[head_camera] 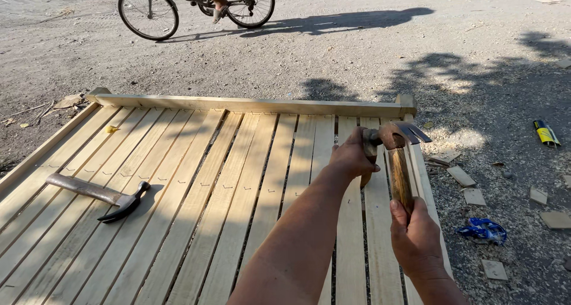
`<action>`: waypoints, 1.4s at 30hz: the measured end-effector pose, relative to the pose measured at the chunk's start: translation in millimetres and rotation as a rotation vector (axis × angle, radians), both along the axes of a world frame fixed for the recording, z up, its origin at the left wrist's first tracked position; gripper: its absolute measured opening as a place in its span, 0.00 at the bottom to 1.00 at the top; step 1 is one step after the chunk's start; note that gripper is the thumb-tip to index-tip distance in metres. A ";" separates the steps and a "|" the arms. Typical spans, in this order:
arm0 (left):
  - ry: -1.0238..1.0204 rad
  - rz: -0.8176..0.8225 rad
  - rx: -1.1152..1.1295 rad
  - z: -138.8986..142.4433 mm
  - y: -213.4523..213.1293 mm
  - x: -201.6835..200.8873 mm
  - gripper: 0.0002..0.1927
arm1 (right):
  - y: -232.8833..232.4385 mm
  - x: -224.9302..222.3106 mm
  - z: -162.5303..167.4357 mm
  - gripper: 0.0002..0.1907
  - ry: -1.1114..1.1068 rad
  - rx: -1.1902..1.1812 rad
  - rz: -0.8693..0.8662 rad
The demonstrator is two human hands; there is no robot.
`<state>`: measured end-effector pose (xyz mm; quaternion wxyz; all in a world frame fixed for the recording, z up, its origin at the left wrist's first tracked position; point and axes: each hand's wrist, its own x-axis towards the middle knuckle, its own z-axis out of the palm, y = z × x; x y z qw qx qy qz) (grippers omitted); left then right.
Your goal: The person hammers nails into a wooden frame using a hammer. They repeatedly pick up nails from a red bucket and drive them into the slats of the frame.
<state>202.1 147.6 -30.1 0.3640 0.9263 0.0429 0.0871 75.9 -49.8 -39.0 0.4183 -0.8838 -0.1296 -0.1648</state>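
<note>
A claw hammer with a wooden handle is held over the right side of a pale slatted wooden panel. My right hand grips the lower end of its handle. My left hand is closed around the hammer's metal head, with the claw pointing right near the panel's far right corner. A second hammer with a dark head lies loose on the slats at the left, far from both hands.
Gravel ground surrounds the panel. Small wood offcuts, sawdust, a blue wrapper and a yellow-black tool lie to the right. A person on a bicycle passes at the far top.
</note>
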 end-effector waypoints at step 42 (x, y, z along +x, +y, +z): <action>-0.015 0.102 0.522 54.0 -26.3 -69.9 0.29 | -23.6 2.8 -133.9 0.30 0.649 -0.478 0.027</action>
